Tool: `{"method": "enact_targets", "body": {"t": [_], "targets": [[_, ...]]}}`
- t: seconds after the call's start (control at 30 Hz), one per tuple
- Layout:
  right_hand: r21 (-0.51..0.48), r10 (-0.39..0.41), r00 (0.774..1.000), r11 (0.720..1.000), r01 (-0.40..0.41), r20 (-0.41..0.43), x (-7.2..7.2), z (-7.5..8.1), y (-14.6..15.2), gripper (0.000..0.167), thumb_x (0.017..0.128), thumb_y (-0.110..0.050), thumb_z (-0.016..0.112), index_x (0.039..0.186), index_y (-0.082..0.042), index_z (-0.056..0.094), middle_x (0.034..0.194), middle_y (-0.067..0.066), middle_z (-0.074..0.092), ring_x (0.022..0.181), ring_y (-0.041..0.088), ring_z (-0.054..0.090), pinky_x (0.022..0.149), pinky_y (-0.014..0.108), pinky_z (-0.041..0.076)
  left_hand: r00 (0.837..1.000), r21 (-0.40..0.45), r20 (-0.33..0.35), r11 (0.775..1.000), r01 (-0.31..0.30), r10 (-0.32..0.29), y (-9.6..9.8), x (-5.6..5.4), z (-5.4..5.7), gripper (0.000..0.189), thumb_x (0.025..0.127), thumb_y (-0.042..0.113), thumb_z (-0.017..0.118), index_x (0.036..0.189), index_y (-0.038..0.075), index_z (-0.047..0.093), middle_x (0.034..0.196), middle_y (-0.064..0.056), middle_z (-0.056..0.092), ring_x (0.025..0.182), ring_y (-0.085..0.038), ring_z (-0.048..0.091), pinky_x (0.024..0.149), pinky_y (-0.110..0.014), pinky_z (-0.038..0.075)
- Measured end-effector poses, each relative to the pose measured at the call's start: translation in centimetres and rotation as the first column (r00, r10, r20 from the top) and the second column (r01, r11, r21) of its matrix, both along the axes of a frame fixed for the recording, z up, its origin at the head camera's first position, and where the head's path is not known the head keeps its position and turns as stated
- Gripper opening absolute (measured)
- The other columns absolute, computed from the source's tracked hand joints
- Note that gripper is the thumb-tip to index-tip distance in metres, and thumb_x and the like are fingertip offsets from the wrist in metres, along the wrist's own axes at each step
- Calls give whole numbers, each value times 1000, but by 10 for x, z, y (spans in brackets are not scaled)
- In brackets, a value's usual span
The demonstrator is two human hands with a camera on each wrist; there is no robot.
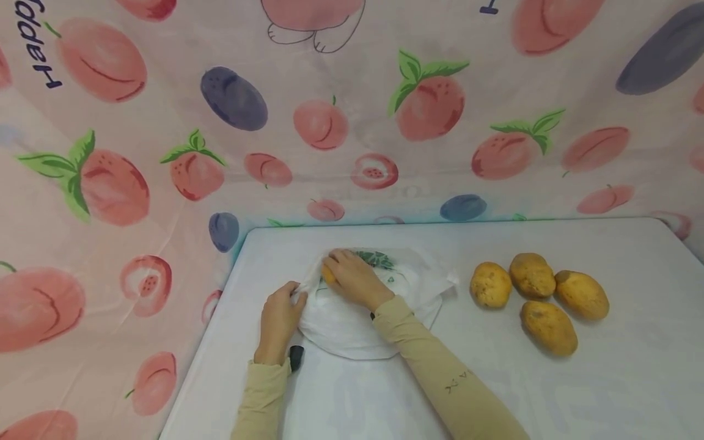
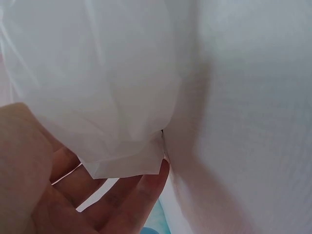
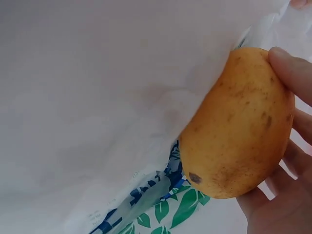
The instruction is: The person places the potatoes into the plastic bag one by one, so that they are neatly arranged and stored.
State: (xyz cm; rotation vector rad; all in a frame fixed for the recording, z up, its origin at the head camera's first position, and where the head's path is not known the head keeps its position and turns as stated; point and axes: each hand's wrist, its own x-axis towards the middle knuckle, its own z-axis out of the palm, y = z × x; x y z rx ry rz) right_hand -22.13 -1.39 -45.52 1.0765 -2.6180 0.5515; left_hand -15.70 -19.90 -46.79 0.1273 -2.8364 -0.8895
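A white plastic bag [image 1: 346, 333] with a green leaf print lies spread on the table. My left hand [image 1: 279, 319] grips its left edge; in the left wrist view the fingers [image 2: 129, 197] pass behind a corner of the thin film. A yellow-brown potato [image 3: 239, 126] is held in my right hand [image 1: 354, 281], thumb on one side and fingers around the other. It sits against the white film near the bag's left side, with green and blue print just below it in the right wrist view. From the head view, the right hand mostly covers this potato.
To the right of the bag, several potatoes [image 1: 532, 275] lie grouped on the white table [image 1: 385, 403]. A fruit-printed cloth [image 1: 352, 79] hangs behind the table and along its left side. Dark wrist-worn pieces show by both cuffs.
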Motion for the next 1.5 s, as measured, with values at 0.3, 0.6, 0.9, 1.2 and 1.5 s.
{"method": "enact_targets", "body": {"t": [0.3, 0.6, 0.9, 1.2, 1.5], "targets": [[63, -18, 999, 998, 21, -45, -4, -5, -3, 35, 93, -13, 70, 126, -5, 63, 130, 12, 61, 123, 30, 56, 109, 41, 42, 1000, -15, 1, 1000, -2, 2, 1, 0, 1, 25, 93, 16, 68, 113, 0, 70, 109, -18, 73, 99, -35, 69, 84, -49, 54], [56, -7, 1000, 998, 9, -28, -8, -7, -2, 36, 93, -15, 71, 127, -7, 63, 131, 11, 61, 124, 29, 55, 109, 42, 41, 1000, -15, 0, 1000, -3, 3, 0, 0, 3, 24, 93, 16, 68, 112, 1, 70, 108, -18, 73, 97, -35, 69, 83, -49, 54], [78, -13, 998, 997, 17, -58, -7, -7, -2, 40, 89, -15, 75, 127, -7, 62, 130, 10, 61, 124, 29, 54, 111, 40, 39, 1000, -13, -3, 1000, 1, -1, 2, 1, 1, 24, 93, 15, 68, 112, 0, 70, 108, -19, 73, 95, -35, 70, 81, -49, 54], [66, -1, 998, 998, 5, -56, -1, 1, 7, 47, 89, -18, 76, 131, -7, 59, 134, 12, 58, 131, 33, 49, 114, 43, 36, 1000, -25, -8, 1000, 0, 0, 1, -1, 2, 26, 93, 17, 68, 114, 1, 70, 110, -19, 72, 99, -36, 69, 85, -50, 54], [71, 2, 999, 997, -5, 32, 12, 14, 20, 56, 90, -19, 75, 139, -5, 52, 145, 14, 51, 139, 32, 42, 119, 41, 28, 1000, -18, -3, 1000, -5, 5, 1, 0, 1, 26, 93, 17, 68, 113, 1, 70, 110, -19, 72, 100, -36, 69, 86, -50, 53]]}}
